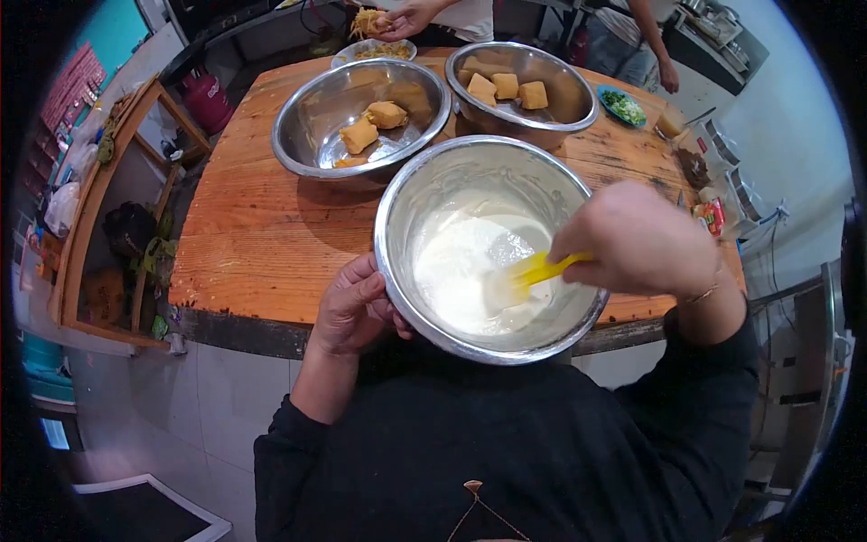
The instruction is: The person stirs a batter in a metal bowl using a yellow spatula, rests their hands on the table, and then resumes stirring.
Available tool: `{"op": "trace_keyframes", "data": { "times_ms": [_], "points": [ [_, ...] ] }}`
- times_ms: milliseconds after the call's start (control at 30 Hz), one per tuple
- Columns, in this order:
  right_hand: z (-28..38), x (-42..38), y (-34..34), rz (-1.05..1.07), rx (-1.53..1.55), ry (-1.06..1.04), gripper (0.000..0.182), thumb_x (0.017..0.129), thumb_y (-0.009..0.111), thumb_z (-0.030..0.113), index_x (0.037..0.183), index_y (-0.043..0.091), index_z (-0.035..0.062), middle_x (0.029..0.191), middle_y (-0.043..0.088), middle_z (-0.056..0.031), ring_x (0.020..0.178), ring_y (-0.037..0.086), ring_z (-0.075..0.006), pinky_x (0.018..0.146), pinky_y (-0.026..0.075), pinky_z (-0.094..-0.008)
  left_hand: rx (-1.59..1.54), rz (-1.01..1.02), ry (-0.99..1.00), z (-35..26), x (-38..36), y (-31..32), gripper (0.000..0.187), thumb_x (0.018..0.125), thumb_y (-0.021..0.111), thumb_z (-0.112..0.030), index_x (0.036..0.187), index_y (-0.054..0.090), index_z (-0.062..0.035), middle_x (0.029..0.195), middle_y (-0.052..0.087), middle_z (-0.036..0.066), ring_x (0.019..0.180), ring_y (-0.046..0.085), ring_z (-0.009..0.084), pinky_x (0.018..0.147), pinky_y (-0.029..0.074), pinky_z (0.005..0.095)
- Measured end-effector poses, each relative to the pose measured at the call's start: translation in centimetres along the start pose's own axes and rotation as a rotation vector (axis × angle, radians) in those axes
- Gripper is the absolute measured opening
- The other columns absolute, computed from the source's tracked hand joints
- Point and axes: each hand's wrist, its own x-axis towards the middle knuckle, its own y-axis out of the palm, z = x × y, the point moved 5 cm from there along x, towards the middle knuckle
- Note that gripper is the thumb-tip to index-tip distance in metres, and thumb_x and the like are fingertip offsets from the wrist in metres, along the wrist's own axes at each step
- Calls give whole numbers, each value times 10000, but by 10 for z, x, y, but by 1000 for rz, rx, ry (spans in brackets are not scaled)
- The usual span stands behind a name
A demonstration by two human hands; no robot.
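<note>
A steel mixing bowl [495, 350] is tilted toward me at the table's front edge, with white batter [456, 262] inside. My left hand [354, 307] grips its left rim, thumb on the outside and fingers curled underneath. Over the bowl's right side, my right hand [637, 242] is closed around the handle of a yellow spatula [535, 269]. The spatula's pale blade dips into the batter and is partly blurred. Batter is smeared up the inner wall.
Two steel bowls, a left one [312, 164] and a right one [578, 117], hold orange-yellow blocks on the wooden table [239, 239]. Behind them, another person's hand [406, 20] lifts shreds over a plate [341, 61]. Chopped greens [623, 106] and packets [711, 217] lie at right.
</note>
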Motion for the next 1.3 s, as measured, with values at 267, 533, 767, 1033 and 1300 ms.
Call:
{"op": "trace_keyframes", "data": {
  "times_ms": [267,533,767,1033,1300],
  "points": [
    [19,17,-37,30,-314,53,197,782,746,75,972,763,26,897,737,-138,851,721,-275,787,567,-344,15,46,12,-2,3,2,214,984,594,-176,1078,590,16,841,703,169,666,721,260,612,640,415],
    [21,52,-33,-369,-616,-111,150,813,601,40,696,688,4,734,675,-177,736,700,-258,676,534,-357,129,1,30,-13,4,33,170,998,568,-154,1016,590,14,837,694,188,665,723,296,595,641,428],
    [-27,22,-13,200,-426,204,164,823,609,103,736,708,5,713,661,-191,724,686,-311,692,540,-388,162,-99,150,-11,5,26,99,986,614,-127,1002,613,-30,877,694,73,769,675,129,676,559,246],
    [-7,-6,49,278,242,117,224,918,638,199,935,679,-21,821,663,-221,774,646,-370,728,507,-431,184,-52,114,1,12,42,101,990,619,-141,992,600,-42,895,688,57,800,674,120,721,571,261],
    [-11,-26,36,-215,469,157,208,917,652,169,958,681,-34,833,660,-246,777,655,-386,718,503,-443,192,-61,65,0,7,38,127,995,609,-158,989,591,-33,900,691,74,827,698,145,745,608,314]
  ]
}}
